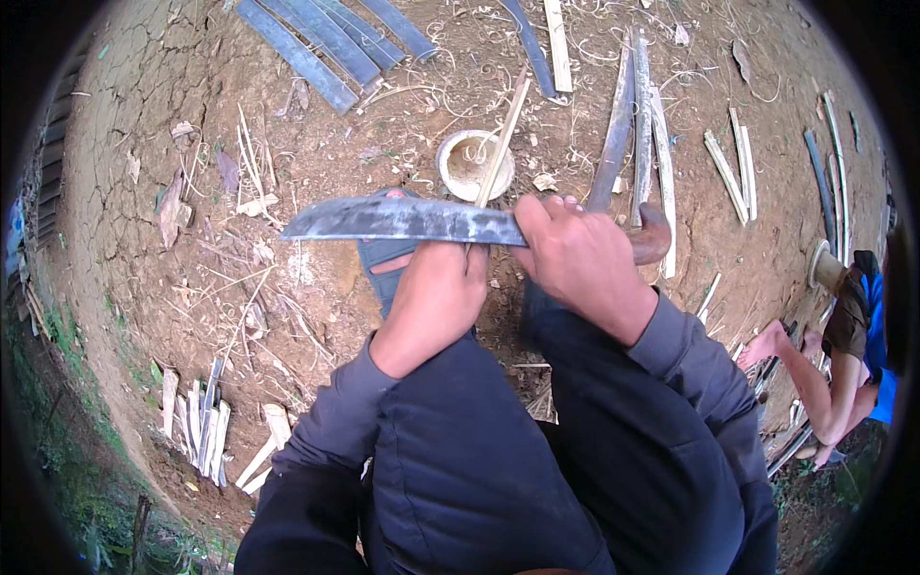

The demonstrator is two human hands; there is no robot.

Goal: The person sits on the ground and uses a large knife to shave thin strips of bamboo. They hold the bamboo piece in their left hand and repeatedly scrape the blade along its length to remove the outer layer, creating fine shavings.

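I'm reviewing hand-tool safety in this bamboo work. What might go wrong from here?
1. The left hand sits right under the knife blade while holding the thin bamboo strip; a slip might cut the fingers.
2. The sandalled foot lies directly below the blade, so a dropped or slipping knife may hit it.
3. The right hand grips where the handle meets the blade and may slide forward.

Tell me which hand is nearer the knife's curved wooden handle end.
Right. The right hand grips the knife at the handle, just beside the curved wooden end. The left hand sits under the blade, farther away, holding a thin bamboo strip.
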